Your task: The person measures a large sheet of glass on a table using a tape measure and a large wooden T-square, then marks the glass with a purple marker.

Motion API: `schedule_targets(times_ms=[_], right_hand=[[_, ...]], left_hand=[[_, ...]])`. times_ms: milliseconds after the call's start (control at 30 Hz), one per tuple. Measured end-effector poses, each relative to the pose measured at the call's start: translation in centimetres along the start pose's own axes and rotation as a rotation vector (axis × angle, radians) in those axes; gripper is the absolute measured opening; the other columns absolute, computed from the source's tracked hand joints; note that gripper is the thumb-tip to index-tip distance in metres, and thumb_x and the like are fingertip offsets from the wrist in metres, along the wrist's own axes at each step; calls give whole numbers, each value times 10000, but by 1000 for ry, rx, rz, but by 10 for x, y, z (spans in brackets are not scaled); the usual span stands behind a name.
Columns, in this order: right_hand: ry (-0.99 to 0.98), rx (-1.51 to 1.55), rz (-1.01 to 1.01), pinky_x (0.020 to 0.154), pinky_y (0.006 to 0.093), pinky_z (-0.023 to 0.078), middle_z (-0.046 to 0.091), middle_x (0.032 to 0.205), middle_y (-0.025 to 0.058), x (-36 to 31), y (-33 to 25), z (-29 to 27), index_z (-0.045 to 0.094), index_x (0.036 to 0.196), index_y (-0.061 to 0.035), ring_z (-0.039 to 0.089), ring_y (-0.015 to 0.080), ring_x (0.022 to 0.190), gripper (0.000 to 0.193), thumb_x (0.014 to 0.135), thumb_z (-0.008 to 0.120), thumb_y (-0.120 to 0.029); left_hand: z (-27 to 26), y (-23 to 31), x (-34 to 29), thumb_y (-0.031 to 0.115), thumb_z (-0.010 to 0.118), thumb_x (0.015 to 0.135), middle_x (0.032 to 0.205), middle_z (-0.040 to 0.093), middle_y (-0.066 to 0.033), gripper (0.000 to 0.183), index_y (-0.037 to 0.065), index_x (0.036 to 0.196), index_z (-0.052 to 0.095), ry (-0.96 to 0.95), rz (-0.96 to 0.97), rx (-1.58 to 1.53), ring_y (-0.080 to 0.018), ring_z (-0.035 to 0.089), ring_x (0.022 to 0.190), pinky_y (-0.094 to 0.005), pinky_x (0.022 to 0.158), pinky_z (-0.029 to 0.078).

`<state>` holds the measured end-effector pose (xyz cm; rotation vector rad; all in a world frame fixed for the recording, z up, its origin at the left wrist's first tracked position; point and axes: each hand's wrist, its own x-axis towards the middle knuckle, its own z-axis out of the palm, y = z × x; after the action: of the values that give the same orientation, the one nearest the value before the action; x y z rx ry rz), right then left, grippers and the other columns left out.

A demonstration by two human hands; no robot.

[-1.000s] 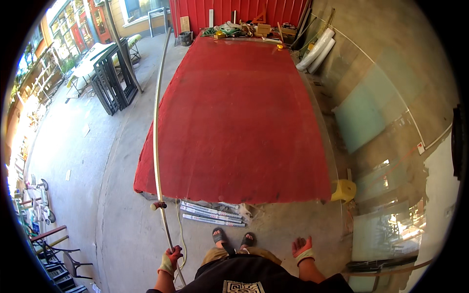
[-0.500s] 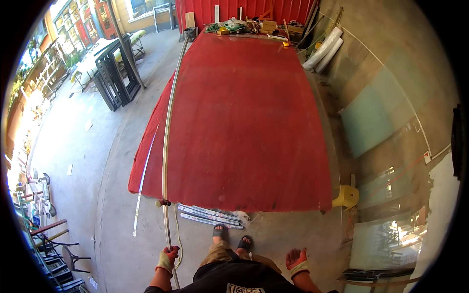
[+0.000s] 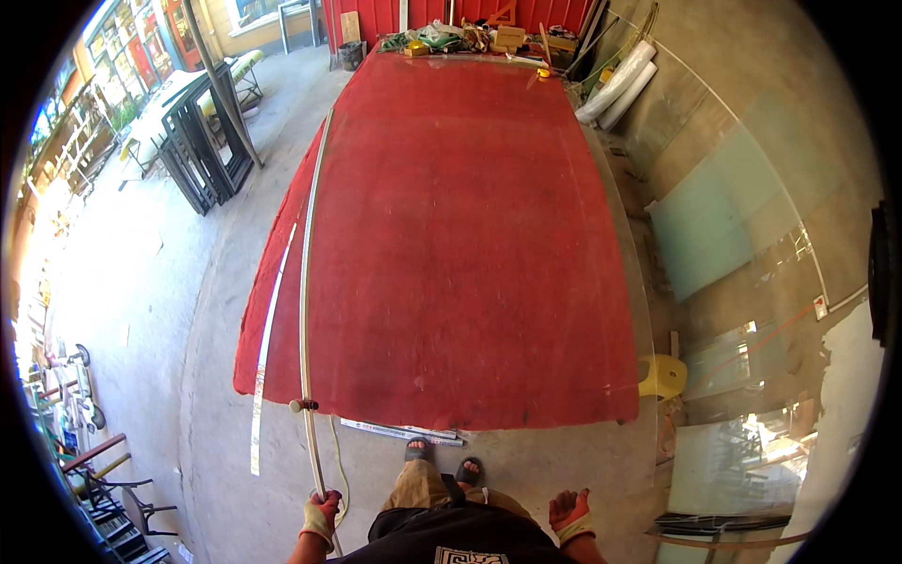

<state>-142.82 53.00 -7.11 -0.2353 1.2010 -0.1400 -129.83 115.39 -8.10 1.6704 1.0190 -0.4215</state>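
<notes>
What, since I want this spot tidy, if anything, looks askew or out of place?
The shiny strip stands out: it slants across the near left corner of the red table, out of line with the long bar, its end jutting past the edge. The far end holds an untidy heap of mixed things.

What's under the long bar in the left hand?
Under the bar: red tabletop farther out, grey floor nearer the left hand. The bar covers a thin line of both; whether it touches the tabletop, I can't tell.
</notes>
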Motion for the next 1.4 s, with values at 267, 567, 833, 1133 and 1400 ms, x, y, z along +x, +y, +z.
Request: schedule_targets(times_ms=[267, 567, 833, 1133, 1400], right_hand=[[-275, -42, -61, 669, 336, 526, 369, 661, -72, 11, 0, 30, 419, 714, -238, 453, 138, 642, 567, 1049, 518, -685], [-583, -12, -49, 723, 367, 566, 577, 760, -56, 43, -12, 27, 551, 819, -223, 577, 150, 697, 452, 1075, 552, -597], [-129, -62, -110, 993, 464, 603, 728, 1263, 4, 27, -28, 26, 586, 1390, -175, 724, 206, 1049, 492, 1058, 619, -537], [-19, -284, 8, 1036, 487, 584, 763, 1210, 26, 21, -46, 43, 621, 1368, -138, 736, 235, 1102, 574, 1020, 639, -594], [-62, -556, 207, 986, 482, 603, 799, 1065, 24, 5, -28, 38, 711, 1109, -133, 756, 229, 1015, 527, 997, 649, -644]], left_hand=[[16, 27, 20, 314, 813, 896, 806, 666, -39, 326, 29, 1014, 706, 2, 7, 0, -162, 611, 659, -324, 630, 522], [23, 38, 31, 401, 774, 891, 790, 667, -74, 434, 1, 1024, 671, 16, 77, 167, -209, 618, 731, -402, 668, 519], [42, 81, -13, 376, 771, 949, 848, 662, -3, 379, 24, 1087, 739, -48, 249, -7, -135, 582, 773, -325, 715, 500], [28, 60, -30, 424, 769, 969, 800, 708, -43, 396, 45, 1075, 723, 30, 294, 91, -148, 629, 695, -338, 707, 535], [-66, 115, -89, 352, 757, 1010, 854, 696, 2, 309, 60, 1112, 763, 127, 432, -66, -92, 562, 695, -275, 643, 482]])
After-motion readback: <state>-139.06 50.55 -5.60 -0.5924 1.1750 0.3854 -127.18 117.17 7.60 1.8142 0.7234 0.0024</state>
